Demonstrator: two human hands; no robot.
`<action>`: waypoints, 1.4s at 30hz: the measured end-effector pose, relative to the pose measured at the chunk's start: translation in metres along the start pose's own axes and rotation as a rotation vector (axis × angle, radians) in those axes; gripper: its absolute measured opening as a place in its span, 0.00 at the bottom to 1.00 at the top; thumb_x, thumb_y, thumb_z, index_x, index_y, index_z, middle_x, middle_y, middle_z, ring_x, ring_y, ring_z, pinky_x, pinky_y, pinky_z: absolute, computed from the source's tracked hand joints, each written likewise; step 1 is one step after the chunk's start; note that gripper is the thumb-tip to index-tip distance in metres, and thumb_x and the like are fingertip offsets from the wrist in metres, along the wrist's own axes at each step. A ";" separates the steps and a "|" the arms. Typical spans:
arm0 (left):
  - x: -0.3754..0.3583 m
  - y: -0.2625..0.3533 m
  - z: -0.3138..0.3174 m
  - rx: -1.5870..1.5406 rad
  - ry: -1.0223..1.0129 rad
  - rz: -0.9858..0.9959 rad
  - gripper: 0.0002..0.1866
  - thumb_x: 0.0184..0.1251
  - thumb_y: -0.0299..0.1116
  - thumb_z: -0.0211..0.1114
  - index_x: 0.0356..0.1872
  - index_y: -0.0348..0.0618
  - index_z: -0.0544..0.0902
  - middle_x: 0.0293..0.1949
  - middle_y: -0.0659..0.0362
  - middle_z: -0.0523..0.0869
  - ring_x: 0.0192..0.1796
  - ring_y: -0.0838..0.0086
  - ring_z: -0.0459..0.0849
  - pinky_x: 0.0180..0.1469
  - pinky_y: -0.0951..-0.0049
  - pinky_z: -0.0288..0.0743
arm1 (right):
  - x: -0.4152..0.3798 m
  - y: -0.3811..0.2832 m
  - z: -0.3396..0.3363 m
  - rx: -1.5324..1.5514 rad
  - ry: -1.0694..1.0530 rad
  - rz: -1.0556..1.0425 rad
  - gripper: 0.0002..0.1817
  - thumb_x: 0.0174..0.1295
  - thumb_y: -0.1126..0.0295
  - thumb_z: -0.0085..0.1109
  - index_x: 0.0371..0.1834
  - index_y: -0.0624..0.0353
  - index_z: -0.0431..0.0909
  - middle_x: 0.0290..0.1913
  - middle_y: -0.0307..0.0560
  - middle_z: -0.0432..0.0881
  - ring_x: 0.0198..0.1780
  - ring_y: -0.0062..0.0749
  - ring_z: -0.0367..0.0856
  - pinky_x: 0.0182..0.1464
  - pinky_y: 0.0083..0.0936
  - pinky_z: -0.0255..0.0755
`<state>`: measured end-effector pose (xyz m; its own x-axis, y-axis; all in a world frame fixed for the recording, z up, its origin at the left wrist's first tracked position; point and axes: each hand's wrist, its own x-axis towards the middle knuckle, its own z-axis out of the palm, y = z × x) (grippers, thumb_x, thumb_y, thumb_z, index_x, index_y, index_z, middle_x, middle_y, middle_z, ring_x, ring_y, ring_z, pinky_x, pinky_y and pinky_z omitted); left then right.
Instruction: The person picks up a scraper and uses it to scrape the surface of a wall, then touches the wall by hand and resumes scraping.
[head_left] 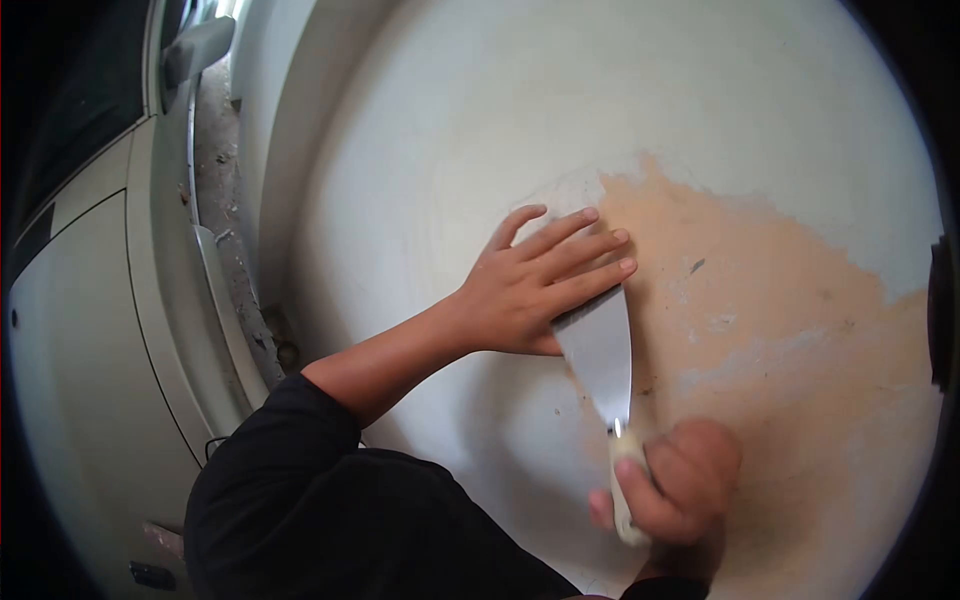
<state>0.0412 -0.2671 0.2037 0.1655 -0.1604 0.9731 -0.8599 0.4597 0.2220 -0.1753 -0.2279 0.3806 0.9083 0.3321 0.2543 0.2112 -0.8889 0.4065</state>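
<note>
A putty knife with a wide metal blade and a cream handle points up the wall. My right hand, slightly blurred, is closed around its handle. My left hand lies with fingers spread against the pale wall, at the edge of a peach-coloured patch. The blade's wide end is right at my left index finger, and the left thumb is hidden behind the blade. Ragged edges of the white coating border the patch, and whitish smears mark its surface.
At the left stands a light-coloured car with its side mirror at the top. A narrow strip of littered ground runs between the car and the wall. A dark object sits at the far right edge.
</note>
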 end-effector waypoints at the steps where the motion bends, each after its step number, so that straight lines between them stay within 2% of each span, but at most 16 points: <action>1: 0.003 -0.002 -0.001 0.065 -0.096 -0.004 0.41 0.60 0.58 0.70 0.76 0.59 0.75 0.75 0.58 0.76 0.77 0.61 0.71 0.76 0.47 0.52 | -0.012 -0.010 -0.004 0.043 0.042 0.028 0.13 0.61 0.60 0.73 0.40 0.53 0.80 0.27 0.41 0.74 0.20 0.28 0.68 0.22 0.26 0.62; 3: 0.003 -0.015 0.008 0.235 -0.270 -0.037 0.56 0.61 0.82 0.51 0.83 0.56 0.63 0.85 0.57 0.59 0.87 0.59 0.49 0.81 0.32 0.17 | -0.051 -0.025 0.012 0.069 0.393 0.062 0.16 0.61 0.56 0.71 0.39 0.56 0.79 0.31 0.43 0.75 0.24 0.30 0.72 0.23 0.29 0.65; 6: 0.005 -0.045 0.004 0.368 -0.212 -0.307 0.65 0.58 0.87 0.45 0.85 0.43 0.54 0.86 0.51 0.52 0.87 0.47 0.46 0.78 0.24 0.24 | -0.098 -0.044 0.026 0.198 0.594 0.080 0.17 0.74 0.56 0.56 0.48 0.62 0.72 0.27 0.44 0.75 0.18 0.27 0.68 0.19 0.30 0.63; 7: 0.000 -0.050 -0.001 0.372 -0.229 -0.281 0.65 0.58 0.87 0.45 0.85 0.43 0.54 0.86 0.51 0.52 0.87 0.47 0.46 0.78 0.24 0.24 | -0.116 -0.057 0.033 0.189 0.620 0.095 0.17 0.74 0.56 0.56 0.48 0.62 0.72 0.27 0.44 0.75 0.18 0.27 0.68 0.19 0.30 0.63; 9: -0.011 -0.058 -0.003 0.235 0.042 -0.569 0.69 0.57 0.87 0.49 0.84 0.36 0.50 0.86 0.42 0.48 0.86 0.40 0.42 0.77 0.24 0.25 | -0.149 -0.088 0.048 0.268 0.723 0.333 0.26 0.73 0.51 0.61 0.57 0.65 0.72 0.29 0.47 0.78 0.21 0.32 0.75 0.19 0.30 0.67; 12: -0.034 -0.041 0.002 0.225 -0.036 -0.407 0.68 0.57 0.86 0.51 0.84 0.36 0.52 0.85 0.38 0.48 0.86 0.39 0.40 0.78 0.26 0.27 | -0.165 -0.139 0.088 0.191 1.017 0.724 0.18 0.66 0.54 0.60 0.40 0.59 0.74 0.28 0.42 0.69 0.26 0.31 0.69 0.29 0.35 0.65; 13: -0.034 -0.031 0.005 0.214 -0.117 -0.290 0.67 0.58 0.86 0.50 0.84 0.35 0.54 0.84 0.36 0.49 0.86 0.36 0.41 0.79 0.27 0.27 | -0.168 -0.153 0.084 0.205 0.948 0.822 0.19 0.65 0.52 0.59 0.40 0.59 0.73 0.28 0.43 0.69 0.26 0.32 0.70 0.29 0.33 0.66; 16: -0.014 -0.016 0.013 0.464 -0.281 0.267 0.70 0.57 0.89 0.45 0.84 0.35 0.51 0.84 0.40 0.55 0.86 0.40 0.44 0.80 0.31 0.26 | -0.168 -0.177 0.089 0.154 1.001 0.973 0.18 0.62 0.54 0.64 0.36 0.59 0.76 0.26 0.45 0.71 0.22 0.33 0.71 0.23 0.30 0.64; 18: 0.008 -0.024 0.015 0.459 -0.304 -0.057 0.69 0.57 0.89 0.45 0.85 0.37 0.50 0.85 0.43 0.54 0.87 0.43 0.45 0.80 0.31 0.23 | -0.183 -0.199 0.092 0.212 1.001 1.057 0.19 0.62 0.53 0.64 0.36 0.59 0.76 0.28 0.47 0.73 0.24 0.34 0.72 0.24 0.31 0.65; 20: 0.018 -0.054 0.009 0.297 -0.165 -0.435 0.57 0.69 0.72 0.57 0.85 0.40 0.50 0.86 0.48 0.51 0.87 0.47 0.45 0.78 0.25 0.25 | -0.198 -0.219 0.096 0.174 0.971 1.133 0.18 0.62 0.54 0.64 0.36 0.59 0.76 0.28 0.48 0.74 0.24 0.35 0.72 0.26 0.31 0.66; 23: -0.005 -0.069 -0.014 0.286 -0.131 -0.745 0.45 0.78 0.64 0.54 0.86 0.48 0.53 0.87 0.51 0.49 0.88 0.51 0.41 0.81 0.31 0.29 | -0.216 -0.247 0.102 0.067 0.938 1.170 0.19 0.65 0.51 0.59 0.41 0.57 0.74 0.31 0.49 0.74 0.21 0.30 0.71 0.22 0.26 0.65; 27: -0.080 -0.038 -0.011 0.202 -0.268 -0.594 0.45 0.79 0.61 0.56 0.85 0.46 0.54 0.86 0.46 0.51 0.87 0.49 0.48 0.82 0.42 0.45 | -0.251 -0.289 0.109 -0.107 1.039 1.326 0.19 0.65 0.52 0.59 0.43 0.58 0.75 0.30 0.49 0.75 0.21 0.30 0.71 0.21 0.26 0.66; 30: -0.102 0.007 0.003 -0.090 -0.328 -0.598 0.51 0.78 0.56 0.63 0.84 0.33 0.46 0.85 0.34 0.42 0.87 0.44 0.40 0.84 0.48 0.41 | -0.285 -0.328 0.125 -0.077 1.173 1.383 0.23 0.67 0.51 0.60 0.45 0.63 0.76 0.31 0.51 0.76 0.21 0.31 0.72 0.20 0.26 0.67; 35: -0.123 0.074 -0.002 -0.076 -0.592 -0.319 0.53 0.77 0.59 0.62 0.85 0.37 0.43 0.85 0.36 0.38 0.87 0.43 0.37 0.84 0.47 0.40 | -0.274 -0.340 0.115 0.158 1.290 1.451 0.20 0.68 0.55 0.60 0.45 0.63 0.75 0.32 0.53 0.76 0.21 0.31 0.72 0.22 0.26 0.69; 40: -0.148 0.130 -0.006 -0.265 -0.813 -0.052 0.42 0.71 0.56 0.71 0.79 0.45 0.69 0.84 0.37 0.53 0.86 0.41 0.49 0.82 0.42 0.49 | -0.261 -0.350 0.119 0.335 1.518 1.484 0.23 0.68 0.56 0.63 0.52 0.66 0.77 0.41 0.56 0.80 0.28 0.37 0.80 0.29 0.29 0.77; 42: -0.140 0.148 -0.003 -0.227 -0.732 0.090 0.39 0.71 0.54 0.71 0.75 0.42 0.73 0.82 0.40 0.62 0.84 0.42 0.56 0.80 0.43 0.53 | -0.253 -0.358 0.120 0.334 1.565 1.532 0.23 0.68 0.58 0.66 0.54 0.67 0.78 0.44 0.56 0.80 0.32 0.40 0.84 0.33 0.32 0.81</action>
<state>-0.1074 -0.1741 0.1002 -0.3304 -0.6146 0.7163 -0.7217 0.6536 0.2280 -0.4375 -0.0311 0.0654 -0.5038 -0.7048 0.4994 0.0205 -0.5877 -0.8088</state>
